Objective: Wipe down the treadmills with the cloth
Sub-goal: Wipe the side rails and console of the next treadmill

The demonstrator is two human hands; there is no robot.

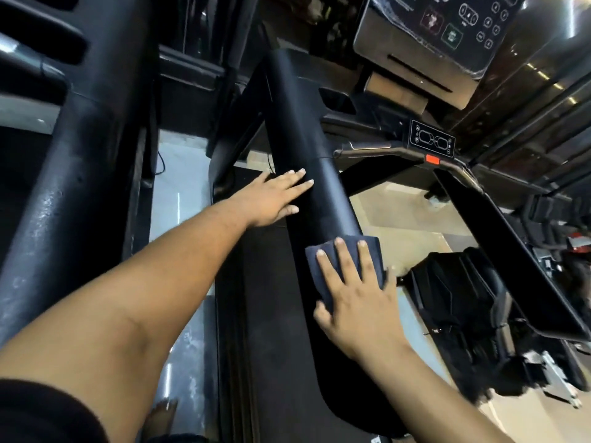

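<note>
One dark cloth [347, 266] lies on the black rail [307, 148] of the treadmill, and the right hand [358, 298] presses it down with flat, spread fingers. The left hand [271, 196] rests open on the same rail, higher up, fingers straight. One console [428, 36] hangs above, and one red button [432, 160] shows on the crossbar.

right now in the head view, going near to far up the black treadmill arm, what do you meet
right hand pressing the dark cloth → left hand flat on the arm → small button panel → console
</note>
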